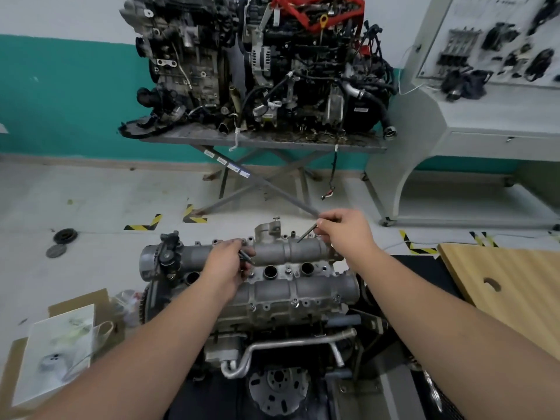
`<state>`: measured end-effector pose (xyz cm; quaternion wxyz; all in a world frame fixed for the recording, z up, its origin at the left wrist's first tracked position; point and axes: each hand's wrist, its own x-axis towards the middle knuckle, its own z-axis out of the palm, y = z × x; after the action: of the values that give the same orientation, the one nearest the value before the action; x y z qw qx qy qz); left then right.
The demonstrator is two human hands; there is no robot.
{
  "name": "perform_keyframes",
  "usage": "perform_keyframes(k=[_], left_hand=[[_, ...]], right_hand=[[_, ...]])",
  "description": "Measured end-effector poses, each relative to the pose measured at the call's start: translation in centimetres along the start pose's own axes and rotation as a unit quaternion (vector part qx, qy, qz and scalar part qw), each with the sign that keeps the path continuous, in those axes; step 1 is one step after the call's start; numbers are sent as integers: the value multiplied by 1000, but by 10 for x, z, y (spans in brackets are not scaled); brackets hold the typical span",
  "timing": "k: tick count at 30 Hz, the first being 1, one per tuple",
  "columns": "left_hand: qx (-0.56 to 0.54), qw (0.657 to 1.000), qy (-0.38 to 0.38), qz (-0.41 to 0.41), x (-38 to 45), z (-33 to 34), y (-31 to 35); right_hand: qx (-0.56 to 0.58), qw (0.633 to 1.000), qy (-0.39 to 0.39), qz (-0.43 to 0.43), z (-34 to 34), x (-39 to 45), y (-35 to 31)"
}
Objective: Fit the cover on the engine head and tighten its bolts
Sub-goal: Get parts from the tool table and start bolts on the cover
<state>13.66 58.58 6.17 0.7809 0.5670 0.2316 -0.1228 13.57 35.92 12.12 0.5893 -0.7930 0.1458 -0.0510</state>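
The grey cast cover (303,286) sits on the engine head in front of me, with round plug wells along its middle and bolt holes along its edges. My right hand (345,230) pinches a long dark bolt (307,233), whose tip points down at the far edge of the cover. My left hand (228,262) rests on the cover's far left part and grips several dark bolts (247,256) in its curled fingers.
Two engines stand on a folding metal table (263,140) at the back. A wooden board (509,286) lies to the right, a plastic bag and cardboard (60,344) to the left. Two round parts (62,242) lie on the floor. A grey display bench (472,122) is at right.
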Motion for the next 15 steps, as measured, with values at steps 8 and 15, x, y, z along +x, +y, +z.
perform_keyframes(k=[8,15], left_hand=[[51,998,-28,31,4,18,-27],[51,997,-22,48,2,18,-33]], right_hand=[[-220,972,-25,-75,-27,30,0],[-326,936,-34,-125,-17,42,5]])
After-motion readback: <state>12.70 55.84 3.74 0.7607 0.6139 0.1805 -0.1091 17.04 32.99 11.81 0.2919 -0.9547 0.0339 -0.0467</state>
